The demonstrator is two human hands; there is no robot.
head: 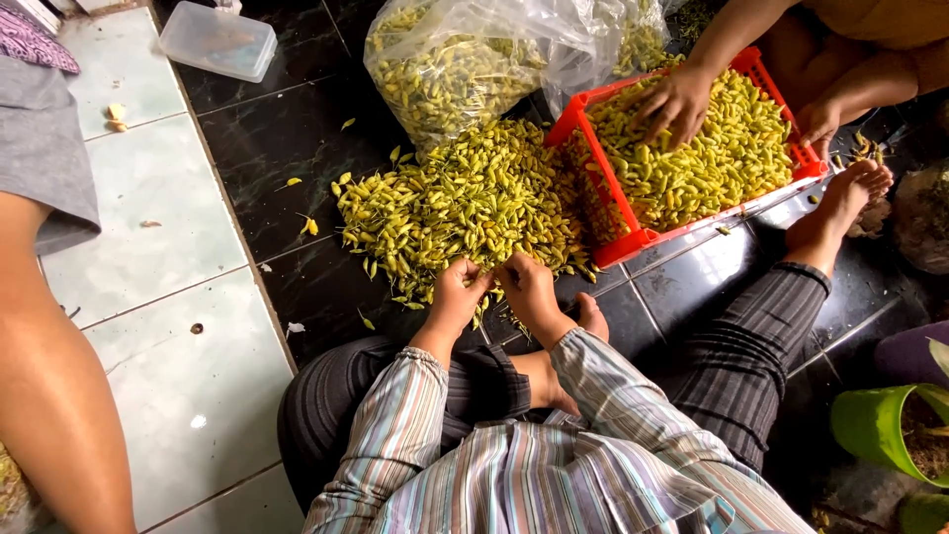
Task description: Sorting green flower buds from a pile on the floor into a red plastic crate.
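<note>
Dark tiled floor (287,138): yellow-green chilli heap (465,203), bare tiles leftward. Left hand (457,294) and right hand (527,287), grips pinched on chillies at heap's near edge.

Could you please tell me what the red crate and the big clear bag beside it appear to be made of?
The red crate looks like rigid moulded plastic: slotted walls, slightly glossy. The clear bag seems thin plastic film: crinkled, shiny, the yellow-green chillies showing through.

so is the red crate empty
No, the red crate is heaped with yellow-green chillies, and another person's hand rests on them.
</note>
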